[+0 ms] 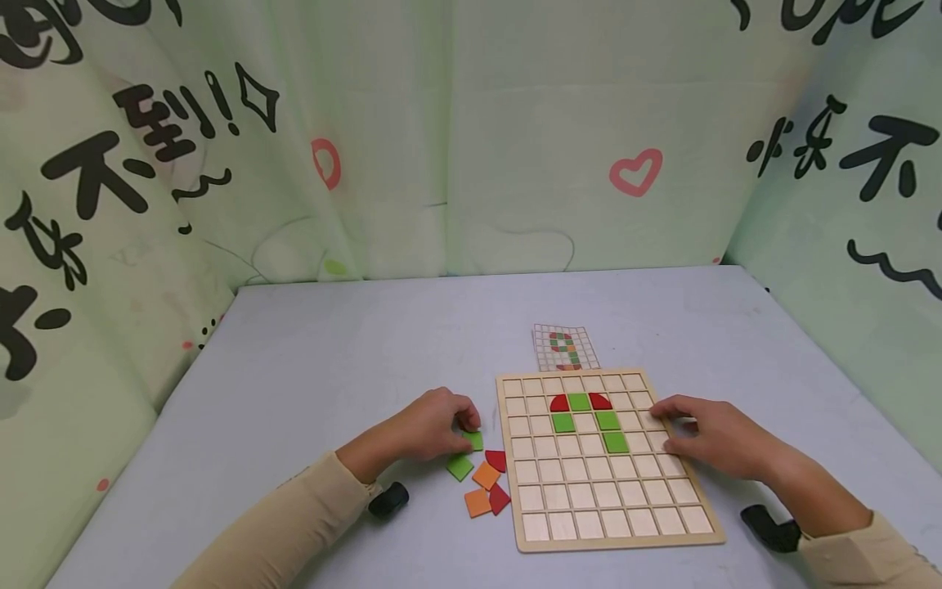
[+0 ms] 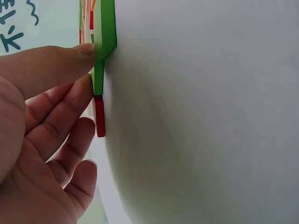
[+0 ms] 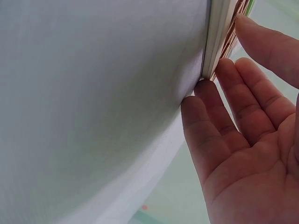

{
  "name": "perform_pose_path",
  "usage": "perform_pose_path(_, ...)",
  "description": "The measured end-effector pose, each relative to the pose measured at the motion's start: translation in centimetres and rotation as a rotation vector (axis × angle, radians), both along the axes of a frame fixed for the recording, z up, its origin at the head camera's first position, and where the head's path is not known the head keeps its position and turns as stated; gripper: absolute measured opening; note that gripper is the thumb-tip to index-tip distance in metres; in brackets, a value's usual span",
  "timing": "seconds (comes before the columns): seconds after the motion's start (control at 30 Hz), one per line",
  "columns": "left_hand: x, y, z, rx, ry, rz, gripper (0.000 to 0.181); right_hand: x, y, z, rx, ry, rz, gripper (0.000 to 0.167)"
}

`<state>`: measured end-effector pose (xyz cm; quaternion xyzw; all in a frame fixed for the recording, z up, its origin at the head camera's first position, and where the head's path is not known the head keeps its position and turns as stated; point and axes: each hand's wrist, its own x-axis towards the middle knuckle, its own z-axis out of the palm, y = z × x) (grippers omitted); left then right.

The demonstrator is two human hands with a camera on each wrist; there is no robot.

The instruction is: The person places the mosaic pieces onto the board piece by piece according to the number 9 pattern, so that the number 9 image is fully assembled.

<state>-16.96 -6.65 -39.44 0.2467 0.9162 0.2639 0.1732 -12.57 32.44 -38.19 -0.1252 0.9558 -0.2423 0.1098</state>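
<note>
My left hand [image 1: 434,425] pinches a green square tile [image 1: 474,441] between thumb and index finger, just left of a wooden grid board [image 1: 618,541]. Below it lie another green tile [image 1: 459,468], two orange square tiles [image 1: 486,475] and two red round-edged tiles [image 1: 500,499]. On the board, several green squares [image 1: 615,442] and two red round-edged pieces [image 1: 559,402] form an arch. With relaxed fingers, my right hand [image 1: 724,433] rests against the board's right edge; in the right wrist view its fingertips touch the board's side [image 3: 216,42].
Behind the board lies a printed pattern card [image 1: 543,353], its lower edge hidden by the board. The white-covered table [image 1: 353,343] is enclosed by pale green curtains [image 1: 530,164] with black writing and hearts. A black wrist device [image 1: 388,501] sits below the left wrist.
</note>
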Motion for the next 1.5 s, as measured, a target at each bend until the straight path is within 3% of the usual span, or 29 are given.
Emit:
perform_pose_path(0.47, 0.3, 0.5, 0.1, -0.031, -0.003, 0.040, 0.021, -0.1, 0.0, -0.1, -0.006, -0.004, -0.004, 0.043)
perform_pose_path(0.97, 0.3, 0.5, 0.6, 0.020, 0.013, 0.057, 0.025, -0.1, 0.0, -0.1, -0.007, 0.006, 0.011, 0.043)
perform_pose_path(1.5, 0.0, 1.6, 1.7, 0.093, 0.021, -0.001, 0.023, 0.0, 0.1, -0.1, -0.017, 0.020, 0.023, 0.043)
